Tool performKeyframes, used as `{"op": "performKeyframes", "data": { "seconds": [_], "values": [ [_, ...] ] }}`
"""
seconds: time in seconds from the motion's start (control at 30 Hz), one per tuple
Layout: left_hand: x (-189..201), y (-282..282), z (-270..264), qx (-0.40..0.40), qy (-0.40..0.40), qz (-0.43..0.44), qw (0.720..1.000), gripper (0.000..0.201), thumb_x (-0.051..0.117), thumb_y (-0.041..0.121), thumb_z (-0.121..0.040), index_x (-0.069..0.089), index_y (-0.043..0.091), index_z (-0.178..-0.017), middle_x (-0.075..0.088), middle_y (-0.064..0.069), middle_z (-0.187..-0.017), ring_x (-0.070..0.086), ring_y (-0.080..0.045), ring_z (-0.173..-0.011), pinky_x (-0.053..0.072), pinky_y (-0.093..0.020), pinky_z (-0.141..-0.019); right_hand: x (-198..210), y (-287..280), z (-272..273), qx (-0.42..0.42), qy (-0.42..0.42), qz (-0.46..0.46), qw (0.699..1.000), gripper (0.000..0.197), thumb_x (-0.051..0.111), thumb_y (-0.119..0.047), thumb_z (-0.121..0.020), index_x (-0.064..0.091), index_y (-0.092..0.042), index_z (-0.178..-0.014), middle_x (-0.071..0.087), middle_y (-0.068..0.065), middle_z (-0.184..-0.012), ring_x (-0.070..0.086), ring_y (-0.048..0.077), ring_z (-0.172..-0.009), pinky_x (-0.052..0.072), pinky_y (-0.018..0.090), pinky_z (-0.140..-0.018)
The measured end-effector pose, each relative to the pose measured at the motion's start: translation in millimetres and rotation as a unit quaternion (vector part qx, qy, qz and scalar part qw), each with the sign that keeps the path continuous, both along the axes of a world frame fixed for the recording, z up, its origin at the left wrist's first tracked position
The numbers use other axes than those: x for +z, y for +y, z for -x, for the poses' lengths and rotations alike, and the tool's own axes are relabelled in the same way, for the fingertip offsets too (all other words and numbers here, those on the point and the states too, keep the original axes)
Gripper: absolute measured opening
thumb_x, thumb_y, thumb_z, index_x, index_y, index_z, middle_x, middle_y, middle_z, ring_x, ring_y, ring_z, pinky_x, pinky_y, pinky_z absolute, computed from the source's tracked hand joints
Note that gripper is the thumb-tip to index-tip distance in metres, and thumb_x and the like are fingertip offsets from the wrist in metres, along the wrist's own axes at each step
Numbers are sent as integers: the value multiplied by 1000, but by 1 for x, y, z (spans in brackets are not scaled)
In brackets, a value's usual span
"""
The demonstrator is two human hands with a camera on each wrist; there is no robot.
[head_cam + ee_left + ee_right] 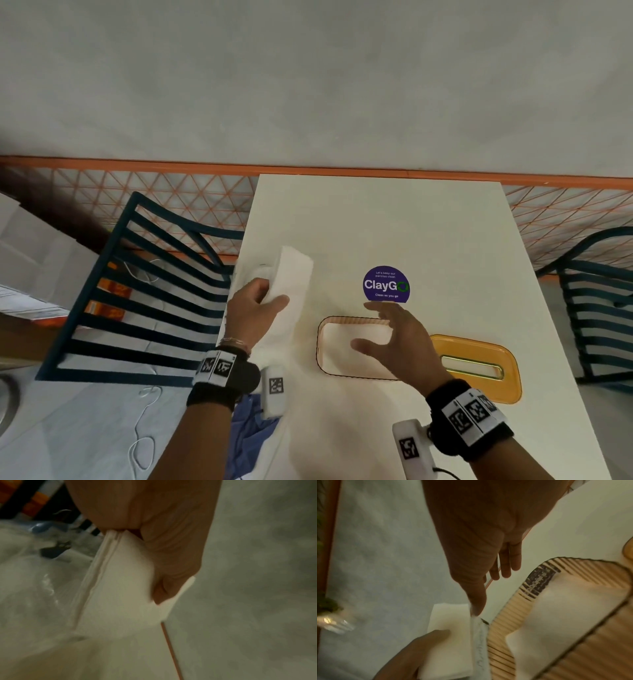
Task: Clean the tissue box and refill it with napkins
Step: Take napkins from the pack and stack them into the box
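My left hand [270,296] grips a stack of white napkins [294,277] above the table's left side; the thumb lies on top of the stack [120,595]. The open tissue box base [352,321], with ribbed tan walls, stands on the table in front of me and has white napkins [565,615] inside. My right hand [394,335] hovers over the box with fingers spread and holds nothing. In the right wrist view the held stack [450,635] is just left of the box wall [505,615]. The orange lid [479,366] with its slot lies right of the box.
A white table [428,222] carries a purple round ClayGo sticker [386,284] beyond the box. Clear plastic wrapping [34,588] lies at the table's left edge. Dark slatted chairs stand at left [144,291] and right [596,308]. Blue cloth [250,435] hangs near the front edge.
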State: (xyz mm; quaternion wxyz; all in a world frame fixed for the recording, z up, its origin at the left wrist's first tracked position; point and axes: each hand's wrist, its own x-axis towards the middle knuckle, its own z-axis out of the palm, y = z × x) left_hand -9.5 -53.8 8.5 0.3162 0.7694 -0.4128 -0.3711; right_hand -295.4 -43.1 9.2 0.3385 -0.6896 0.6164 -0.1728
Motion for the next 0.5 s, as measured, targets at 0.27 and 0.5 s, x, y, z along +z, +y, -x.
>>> {"op": "performKeyframes", "data": {
  "seconds": [0.27,0.5],
  "values": [
    [59,22,45,-322,31,-26,946,31,93,34,-69,80,31,-96,77,17,-89,72,-2,-82,55,-21,-73,53,-12,5,46,-255,-259,931,79,94,-25,-70,54,-34,-137,67,-10,-129,62,-7,-112,51,10,-81],
    [40,21,67,-122,280,-36,952,53,94,8,-66,75,22,-113,80,-1,-100,76,-21,-95,61,-38,-87,34,0,35,-23,-356,-279,891,34,79,-16,-87,72,-11,-121,77,11,-115,72,31,-110,58,38,-94]
  ]
}}
